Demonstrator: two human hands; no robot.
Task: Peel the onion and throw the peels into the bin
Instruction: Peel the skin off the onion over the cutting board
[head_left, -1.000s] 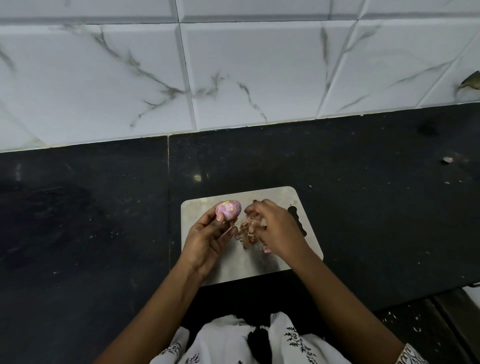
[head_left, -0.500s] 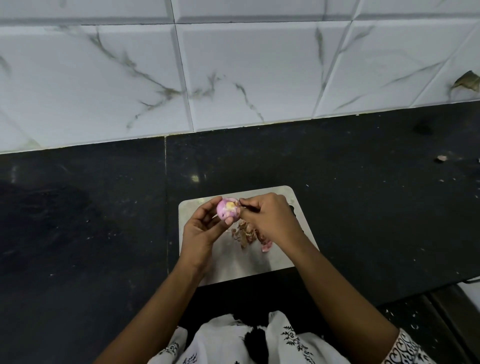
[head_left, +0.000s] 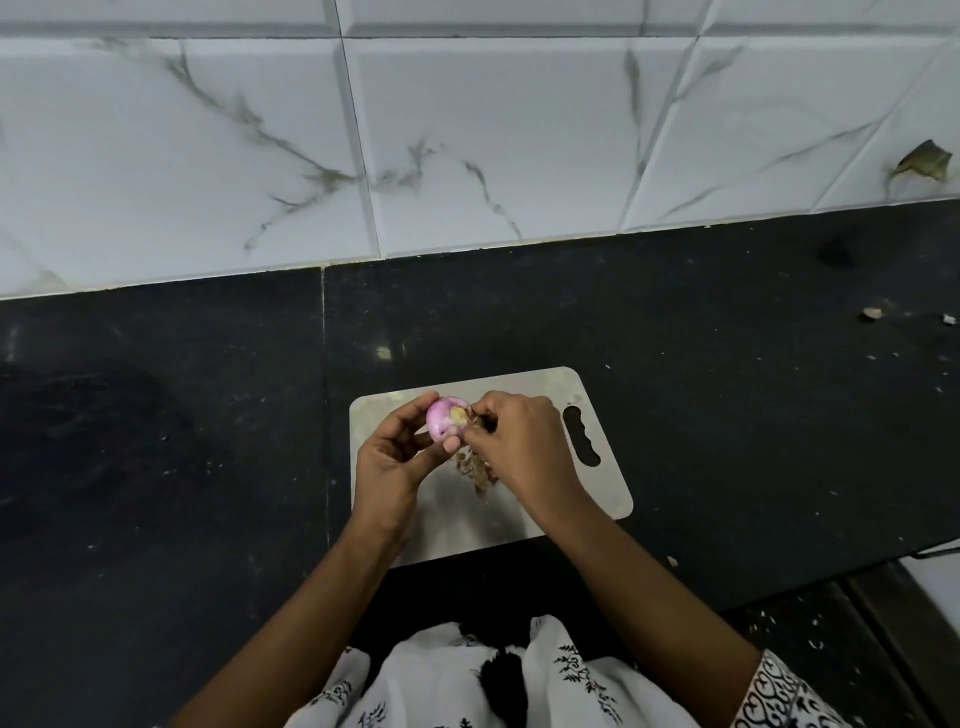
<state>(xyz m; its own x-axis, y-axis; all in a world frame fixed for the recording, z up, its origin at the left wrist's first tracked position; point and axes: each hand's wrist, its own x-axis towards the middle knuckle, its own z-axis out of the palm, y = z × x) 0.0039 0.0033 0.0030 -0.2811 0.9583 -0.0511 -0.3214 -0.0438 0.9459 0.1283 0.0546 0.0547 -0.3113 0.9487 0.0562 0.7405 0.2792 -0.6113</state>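
head view: only one camera here, so everything below is from it
onion (head_left: 448, 422): up off the cutting board (head_left: 597, 499), held between both hands, mostly shiny pink now with a pale yellowish patch at the end facing up
left hand (head_left: 395, 462): grip is closed round the onion, fingers curled behind it and the thumb pressing on the front
right hand (head_left: 524, 447): fingertips pinched tight at the onion's right edge, on what looks like a scrap of skin (head_left: 477, 420), brownish, hard to see much of it
peels (head_left: 475, 470): small pile of dry brown bits lying on the board, right under the hands
tabletop (head_left: 727, 389): dark stone, a few stray crumbs off to the right
bin: not in view anywhere, no clue where it is
done so far: I'd say the peeling is nearly finished, barely any brown left on it
left to do: get that last scrap off, then gather the whole pile and bin it, so the throwing-away half hasn't started
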